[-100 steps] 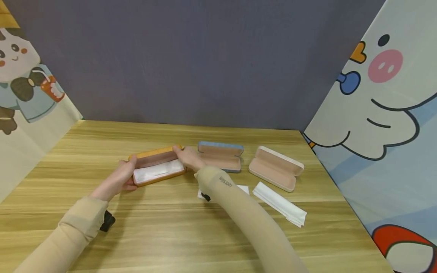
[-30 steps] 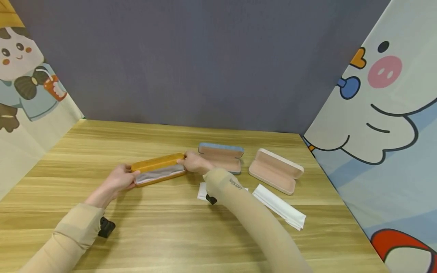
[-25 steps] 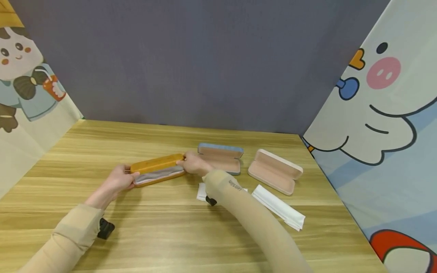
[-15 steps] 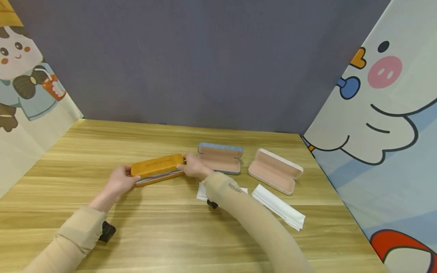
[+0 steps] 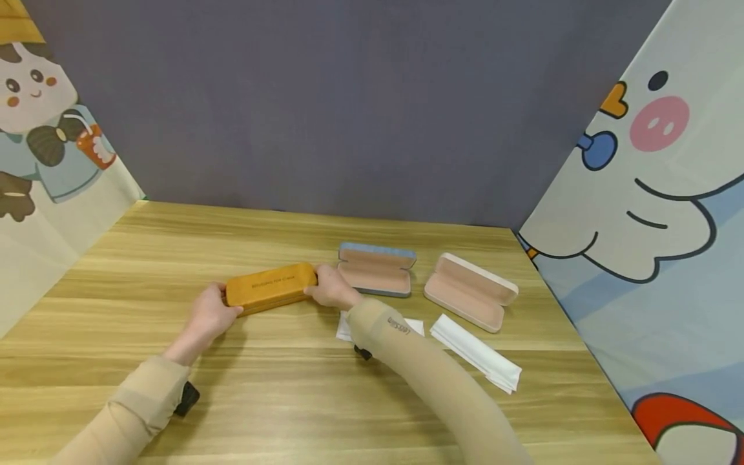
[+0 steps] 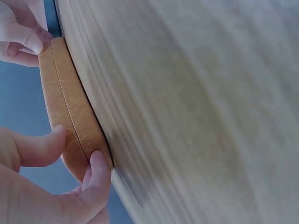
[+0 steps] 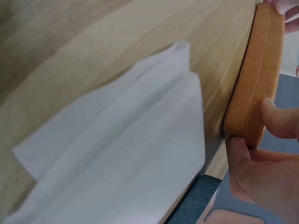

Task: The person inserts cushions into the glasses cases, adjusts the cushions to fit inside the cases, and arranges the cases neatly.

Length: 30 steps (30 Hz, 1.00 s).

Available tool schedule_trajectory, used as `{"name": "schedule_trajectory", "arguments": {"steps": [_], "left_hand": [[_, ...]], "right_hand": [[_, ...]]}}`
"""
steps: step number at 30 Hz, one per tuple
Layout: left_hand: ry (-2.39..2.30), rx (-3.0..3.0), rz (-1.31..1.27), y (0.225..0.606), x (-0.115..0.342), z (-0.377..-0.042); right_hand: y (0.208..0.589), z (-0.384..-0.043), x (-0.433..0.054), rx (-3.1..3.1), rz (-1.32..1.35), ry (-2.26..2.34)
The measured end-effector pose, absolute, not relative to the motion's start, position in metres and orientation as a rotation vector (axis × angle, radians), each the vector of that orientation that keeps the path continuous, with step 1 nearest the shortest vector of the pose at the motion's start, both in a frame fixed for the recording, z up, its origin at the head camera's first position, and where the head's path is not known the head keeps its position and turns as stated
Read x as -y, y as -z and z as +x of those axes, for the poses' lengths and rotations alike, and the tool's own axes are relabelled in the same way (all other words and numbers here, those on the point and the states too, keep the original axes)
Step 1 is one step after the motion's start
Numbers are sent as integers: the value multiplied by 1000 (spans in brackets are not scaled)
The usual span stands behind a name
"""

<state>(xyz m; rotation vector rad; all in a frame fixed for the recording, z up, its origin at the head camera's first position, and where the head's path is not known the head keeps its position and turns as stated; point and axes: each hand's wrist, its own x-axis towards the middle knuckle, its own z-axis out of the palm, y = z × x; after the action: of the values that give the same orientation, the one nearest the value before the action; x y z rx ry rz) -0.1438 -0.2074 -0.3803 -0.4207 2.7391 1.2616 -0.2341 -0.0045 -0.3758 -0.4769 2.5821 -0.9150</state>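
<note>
Left hand (image 5: 210, 312) and right hand (image 5: 334, 287) pinch an oblong orange leather-look case (image 5: 270, 288), probably light, rigid, best held endwise.

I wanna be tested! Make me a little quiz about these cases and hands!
1. Which case do the left hand and right hand hold? A blue, B orange, C white.
2. True or false: a white cloth lies on the near side of the white case.
3. How many cases stand open?

Key: 1 B, the orange case; 2 true; 3 two, the white case and the blue case.
</note>
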Motion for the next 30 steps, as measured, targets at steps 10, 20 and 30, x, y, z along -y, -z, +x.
{"name": "schedule_trajectory", "arguments": {"steps": [10,20,30], "left_hand": [[-1175,-2790,-336,377,210,-146],[-1037,-2801,-242,369,211,-143],[-1091,-3083,-57,350,160,-147]], "right_hand": [[381,-236,1,-2593,-520,920],[376,-229,-8,-2499,-519,1020],[349,-216,-44,-2606,-786,858]]}}
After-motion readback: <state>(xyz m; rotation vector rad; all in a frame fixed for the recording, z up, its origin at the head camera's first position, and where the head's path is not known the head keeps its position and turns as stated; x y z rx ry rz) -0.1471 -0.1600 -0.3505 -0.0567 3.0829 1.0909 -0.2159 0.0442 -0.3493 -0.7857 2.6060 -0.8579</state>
